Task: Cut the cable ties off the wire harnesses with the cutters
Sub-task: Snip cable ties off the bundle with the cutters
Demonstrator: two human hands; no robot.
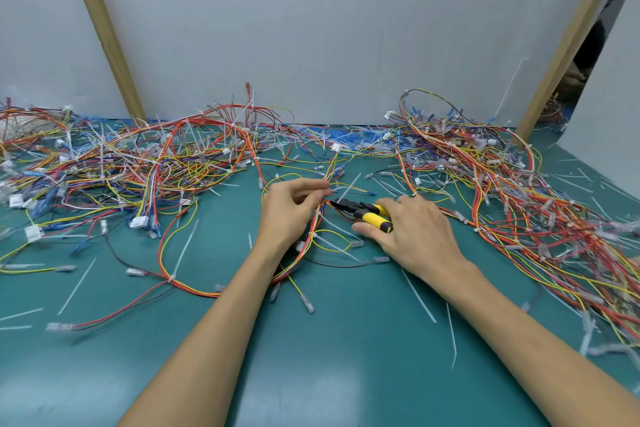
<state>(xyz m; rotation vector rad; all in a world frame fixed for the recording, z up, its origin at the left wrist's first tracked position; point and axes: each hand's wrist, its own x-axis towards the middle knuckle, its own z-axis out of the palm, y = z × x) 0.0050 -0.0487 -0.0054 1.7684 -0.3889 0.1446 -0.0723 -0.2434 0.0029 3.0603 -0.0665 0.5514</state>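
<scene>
Two bare forearms [214, 340] reach across the green worktop [329, 385]. The left hand [291, 211] pinches a wire harness [187, 286] between thumb and fingers. The right hand [415, 232] is curled round the yellow handles of the cutters [367, 213], whose tips meet the bundle beside the left fingers. Tangled harness piles [121, 156] lie to either side, with loose cable ties [419, 295] scattered around.
</scene>
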